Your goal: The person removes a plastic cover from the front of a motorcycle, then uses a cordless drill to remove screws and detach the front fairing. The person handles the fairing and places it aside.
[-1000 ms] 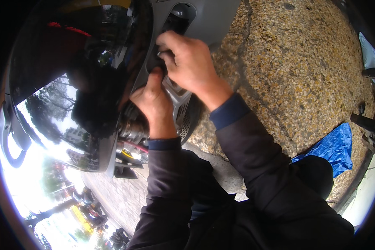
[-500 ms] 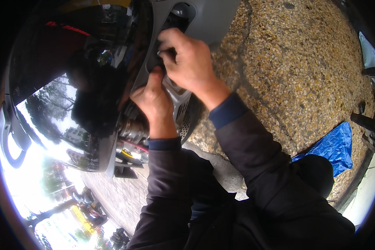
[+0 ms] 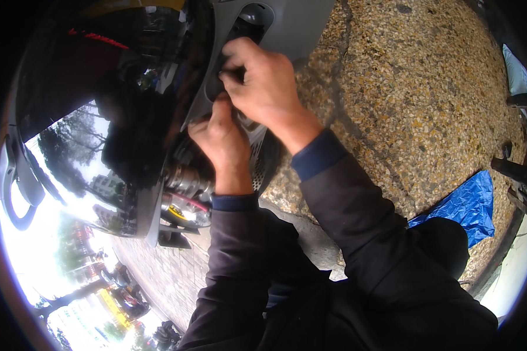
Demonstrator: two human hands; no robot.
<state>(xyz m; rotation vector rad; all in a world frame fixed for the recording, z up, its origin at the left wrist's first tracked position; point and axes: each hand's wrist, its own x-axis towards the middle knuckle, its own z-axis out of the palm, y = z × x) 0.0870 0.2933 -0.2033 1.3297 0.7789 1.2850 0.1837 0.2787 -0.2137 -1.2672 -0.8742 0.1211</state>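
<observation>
The dark recess (image 3: 246, 29) in the grey body panel (image 3: 301, 23) lies near twelve o'clock. The right hand (image 3: 260, 79) covers its lower part, thumb and forefinger curled toward each other — whether they pinch anything, I cannot tell. At the right hand's seven o'clock, the left hand (image 3: 222, 137) has its thumb raised, its other fingers largely hidden. Best to brace the left hand, keep the right wrist relaxed — and press lightly, avoiding scratches.

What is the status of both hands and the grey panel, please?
Right hand curled at dark recess in grey panel, grip hidden. Left hand close by, thumb extended. Hands partly block view of recess; blue sheet lies well aside.
</observation>
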